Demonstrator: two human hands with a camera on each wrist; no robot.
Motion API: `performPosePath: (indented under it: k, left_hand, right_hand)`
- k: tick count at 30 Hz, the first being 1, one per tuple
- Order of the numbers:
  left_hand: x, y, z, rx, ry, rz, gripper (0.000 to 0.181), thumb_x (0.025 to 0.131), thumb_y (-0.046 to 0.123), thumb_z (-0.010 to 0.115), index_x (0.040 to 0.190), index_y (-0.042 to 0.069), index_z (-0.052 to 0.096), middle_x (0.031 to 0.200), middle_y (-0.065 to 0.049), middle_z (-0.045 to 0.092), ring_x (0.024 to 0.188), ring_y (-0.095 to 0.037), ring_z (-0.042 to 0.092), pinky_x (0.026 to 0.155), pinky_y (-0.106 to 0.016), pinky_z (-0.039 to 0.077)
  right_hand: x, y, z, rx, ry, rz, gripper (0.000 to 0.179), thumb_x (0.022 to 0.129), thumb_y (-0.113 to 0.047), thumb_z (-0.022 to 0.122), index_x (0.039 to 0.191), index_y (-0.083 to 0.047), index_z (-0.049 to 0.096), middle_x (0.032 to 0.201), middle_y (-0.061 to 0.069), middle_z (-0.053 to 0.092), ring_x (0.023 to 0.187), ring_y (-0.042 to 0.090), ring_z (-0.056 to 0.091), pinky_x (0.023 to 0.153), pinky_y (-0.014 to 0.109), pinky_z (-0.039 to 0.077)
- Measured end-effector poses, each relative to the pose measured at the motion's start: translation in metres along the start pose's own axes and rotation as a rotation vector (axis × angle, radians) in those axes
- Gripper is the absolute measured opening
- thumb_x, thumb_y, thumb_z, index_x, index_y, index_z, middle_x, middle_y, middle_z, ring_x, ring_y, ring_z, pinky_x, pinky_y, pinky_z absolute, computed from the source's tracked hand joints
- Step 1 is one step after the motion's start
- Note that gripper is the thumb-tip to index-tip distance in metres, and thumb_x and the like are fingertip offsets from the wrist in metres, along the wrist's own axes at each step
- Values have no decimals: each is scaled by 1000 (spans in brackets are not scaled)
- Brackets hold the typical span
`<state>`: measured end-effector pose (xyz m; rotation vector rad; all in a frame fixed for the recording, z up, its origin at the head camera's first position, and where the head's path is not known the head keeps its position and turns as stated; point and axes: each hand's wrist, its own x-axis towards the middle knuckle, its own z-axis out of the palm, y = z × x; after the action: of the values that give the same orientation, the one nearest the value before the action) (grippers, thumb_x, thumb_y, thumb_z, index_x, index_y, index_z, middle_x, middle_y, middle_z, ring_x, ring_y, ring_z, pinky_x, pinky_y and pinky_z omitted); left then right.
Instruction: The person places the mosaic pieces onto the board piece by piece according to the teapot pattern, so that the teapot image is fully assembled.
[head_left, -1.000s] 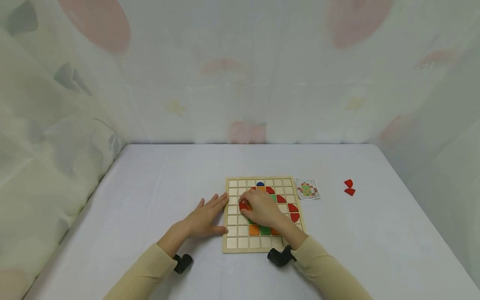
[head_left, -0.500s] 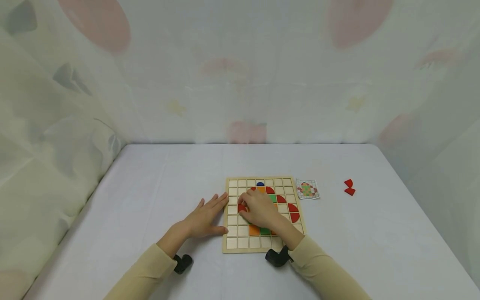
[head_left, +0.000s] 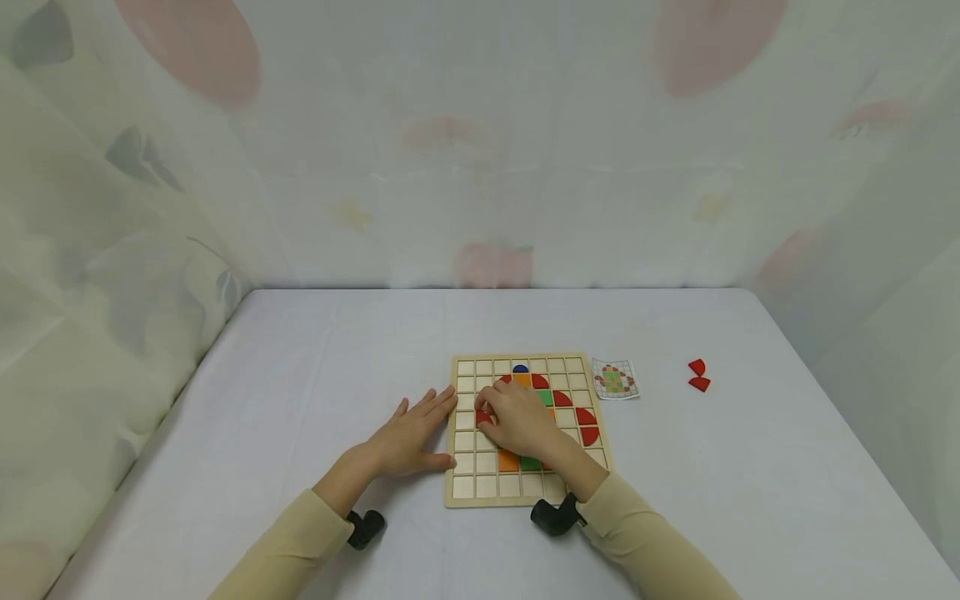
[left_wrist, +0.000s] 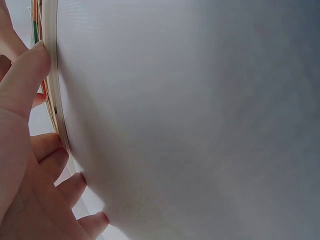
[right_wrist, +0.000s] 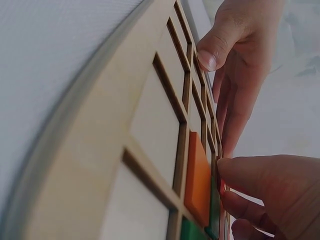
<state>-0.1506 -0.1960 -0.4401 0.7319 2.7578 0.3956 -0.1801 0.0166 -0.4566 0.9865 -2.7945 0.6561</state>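
A wooden grid board [head_left: 463,487] lies on the table, with orange, green, red and blue pieces in some squares. My left hand [head_left: 408,437] rests spread along its left edge, fingertips and thumb touching the rim. Over the board, my right hand [head_left: 522,421] has thumb and fingers curled at a red quarter-circle piece [head_left: 482,417], which it pinches at a square in the second column. The fingers partly cover this piece. In the right wrist view, the right thumb [right_wrist: 245,172] is low at the squares, beyond an orange square piece [right_wrist: 197,180]. My right hand hides the pattern's middle.
A small paper pattern card [head_left: 616,380] lies just right of the board. Farther right are two loose red quarter-circle pieces, an upper piece [head_left: 697,367] and a lower piece [head_left: 699,384]. Patterned cloth [head_left: 345,167] hangs behind the table and along its sides.
My right hand has shifted slightly left with the red quarter-circle piece, which now sits farther into its second-column square. My left hand has stayed at the board's edge.
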Motion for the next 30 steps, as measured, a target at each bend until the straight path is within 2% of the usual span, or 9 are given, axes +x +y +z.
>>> performPosePath:
  k: [5, 11, 17, 23, 30]
  left_hand:
    - [0, 0, 0, -4, 3, 8, 88, 81, 45, 67, 147, 8, 22, 154, -5, 17, 140, -32, 17, 106, -63, 15]
    - [-1, -1, -1, -8, 0, 12, 88, 81, 44, 66, 147, 8, 21, 154, -5, 16, 140, -33, 17, 106, -63, 14]
    - [-2, -1, -2, -12, -6, 7, 88, 81, 44, 66, 147, 7, 22, 154, -6, 15, 140, -33, 16, 106, -63, 13]
    - [-2, -1, -2, -12, -5, 0, 88, 81, 44, 67, 147, 7, 22, 155, -5, 15, 140, -32, 16, 107, -62, 12]
    - [-1, -2, -1, -9, -9, 4, 88, 81, 45, 66, 147, 8, 21, 155, -5, 15, 140, -32, 16, 107, -62, 12]
  right_hand:
    - [-1, 3, 1, 36, 11, 7, 17, 81, -23, 69, 96, -16, 65, 80, -4, 56, 71, 10, 48, 62, 24, 38]
    - [-5, 14, -1, 108, 68, 39, 14, 83, -21, 67, 96, -17, 64, 87, -5, 59, 79, 9, 53, 70, 27, 43]
    - [-12, 27, -17, 171, 116, 65, 14, 83, -16, 67, 98, -15, 65, 89, -3, 60, 80, 12, 54, 70, 27, 46]
    - [-22, 46, -32, 161, 186, 95, 16, 83, -14, 67, 99, -13, 66, 93, -1, 61, 81, 15, 55, 69, 28, 48]
    - [-39, 75, -48, 181, 222, 181, 16, 83, -13, 67, 99, -10, 66, 92, 2, 62, 79, 16, 55, 67, 29, 48]
